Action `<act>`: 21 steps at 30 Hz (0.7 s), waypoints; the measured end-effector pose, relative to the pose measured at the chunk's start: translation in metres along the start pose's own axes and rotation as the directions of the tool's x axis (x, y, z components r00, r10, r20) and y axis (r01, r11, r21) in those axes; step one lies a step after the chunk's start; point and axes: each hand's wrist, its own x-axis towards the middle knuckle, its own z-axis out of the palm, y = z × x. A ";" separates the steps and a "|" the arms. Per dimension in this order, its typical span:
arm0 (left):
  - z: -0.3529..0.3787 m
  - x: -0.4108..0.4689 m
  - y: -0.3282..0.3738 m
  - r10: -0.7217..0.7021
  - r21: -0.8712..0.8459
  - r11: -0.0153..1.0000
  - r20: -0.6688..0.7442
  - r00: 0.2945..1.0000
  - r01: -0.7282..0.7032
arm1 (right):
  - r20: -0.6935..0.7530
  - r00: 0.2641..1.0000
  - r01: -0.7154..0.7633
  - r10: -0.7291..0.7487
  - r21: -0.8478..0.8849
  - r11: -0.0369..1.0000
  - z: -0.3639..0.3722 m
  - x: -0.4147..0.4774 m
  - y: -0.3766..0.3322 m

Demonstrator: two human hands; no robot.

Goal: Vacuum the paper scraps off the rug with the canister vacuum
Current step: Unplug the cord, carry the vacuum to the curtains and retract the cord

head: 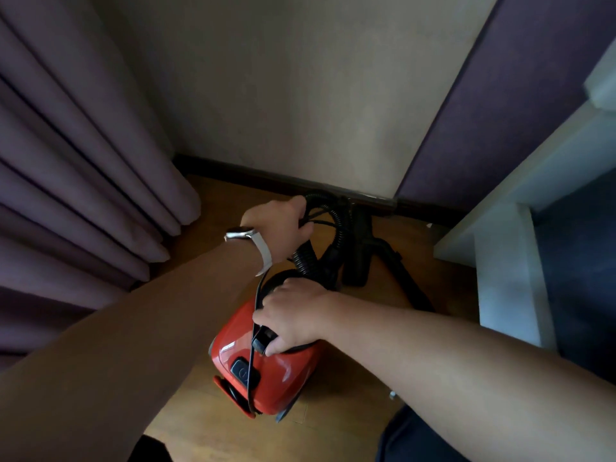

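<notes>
Left hand (278, 225), wearing a watch (245, 234), curls around the black ribbed hose (304, 258); right hand (293, 315) clasps the top of the red canister vacuum (266, 368).

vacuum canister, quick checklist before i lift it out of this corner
1. Right hand grip on top of the red canister: ok, fingers curled round it.
2. Left hand holding the hose: ok, gripped above the coils.
3. Cord clear of the canister: not ok, it drapes over the body.
4. Wand gathered up: not ok, it lies on the floor behind the hose.
5. Cord unplugged from any socket: cannot tell, no socket in view.
</notes>
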 end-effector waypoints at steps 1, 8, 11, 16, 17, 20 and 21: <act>-0.001 0.005 0.003 0.018 0.030 0.999 0.014 1.000 -0.018 | -0.002 1.000 -0.002 0.002 0.049 0.999 0.002 0.000 0.003; 0.007 0.040 0.008 0.016 0.322 0.946 0.019 1.000 -0.022 | -0.049 0.999 0.010 -0.002 0.154 0.988 0.008 0.002 0.017; 0.002 0.060 -0.002 -0.169 0.220 0.961 0.002 0.986 0.165 | -0.065 0.998 0.017 -0.006 0.170 0.985 0.010 0.004 0.019; 0.013 0.059 -0.051 -0.286 -0.066 0.953 0.117 0.951 0.295 | -0.093 0.995 0.042 -0.026 0.170 0.985 0.013 0.002 0.020; 0.021 0.051 -0.058 -0.258 -0.064 0.962 0.117 0.959 0.267 | -0.102 0.995 0.041 -0.023 0.173 0.984 0.012 0.001 0.020; 0.045 0.023 -0.071 -0.180 -0.037 0.982 0.092 0.979 0.184 | -0.118 0.993 0.034 -0.014 0.178 0.983 0.010 0.001 0.021; 0.049 0.013 -0.074 -0.159 -0.045 0.986 0.073 0.985 0.163 | -0.122 0.992 0.034 -0.013 0.172 0.985 0.010 0.002 0.022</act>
